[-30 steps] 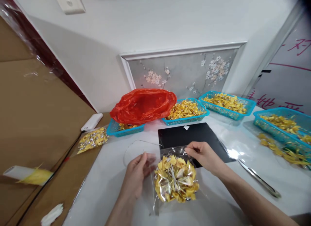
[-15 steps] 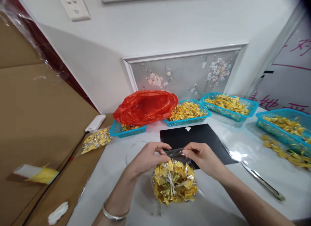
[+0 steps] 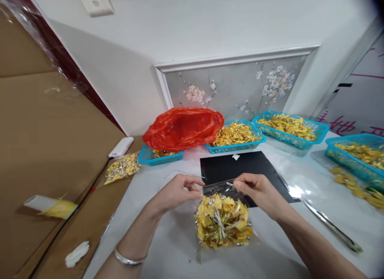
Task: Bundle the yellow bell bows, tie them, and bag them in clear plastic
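Observation:
A clear plastic bag (image 3: 223,225) stuffed with yellow and gold folded pieces lies on the white table just in front of me. My left hand (image 3: 178,191) pinches the bag's open top at its left corner. My right hand (image 3: 258,193) pinches the same top edge at its right corner. Both hands are closed on the clear film, which is stretched between them over the near edge of a black sheet (image 3: 244,173).
Several blue baskets (image 3: 237,137) of yellow pieces line the back and right, one under a red plastic bag (image 3: 184,127). Metal tweezers (image 3: 330,227) lie at the right. A filled small bag (image 3: 123,169), a white device (image 3: 121,147) and cardboard (image 3: 45,131) are on the left.
My left hand rose from beside the bag and took hold of its top edge. Both hands now stretch the opening, and the view shifted slightly right.

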